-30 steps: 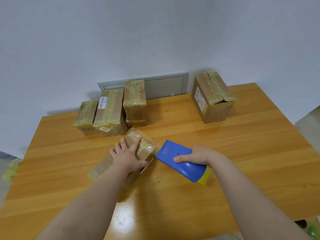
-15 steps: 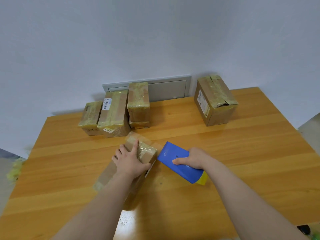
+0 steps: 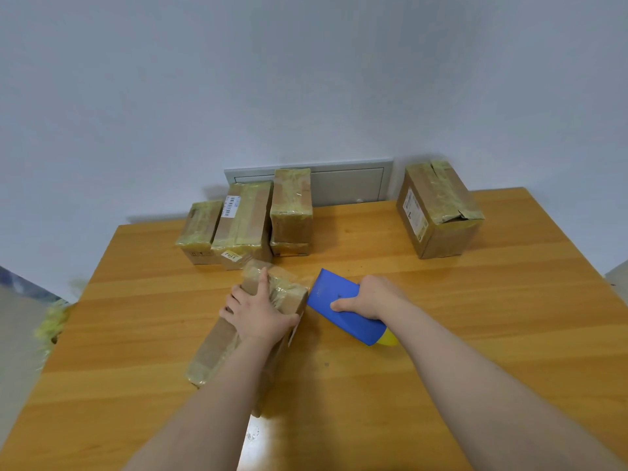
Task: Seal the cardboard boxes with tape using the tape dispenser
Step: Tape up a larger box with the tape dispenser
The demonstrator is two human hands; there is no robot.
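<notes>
- Brown cardboard box (image 3: 217,348), long and narrow, lies at an angle on the near middle of the wooden surface (image 3: 475,317), with wrinkled clear tape (image 3: 283,288) over its far end.
- Left hand (image 3: 258,314) presses flat on top of the box. Its fingers (image 3: 262,280) are spread apart, the index finger stretched toward the far end.
- Right hand (image 3: 373,297) grips the blue tape dispenser (image 3: 339,314), thumb on the top face and fingers clamped over its far edge.
- Tape dispenser sits low over the surface just right of the box. I cannot tell whether they touch.
- Three taped boxes (image 3: 244,226) stand together at the back left. A larger box (image 3: 438,212) stands well apart at the back right.
- Grey wall panel (image 3: 346,186) sits behind them.
</notes>
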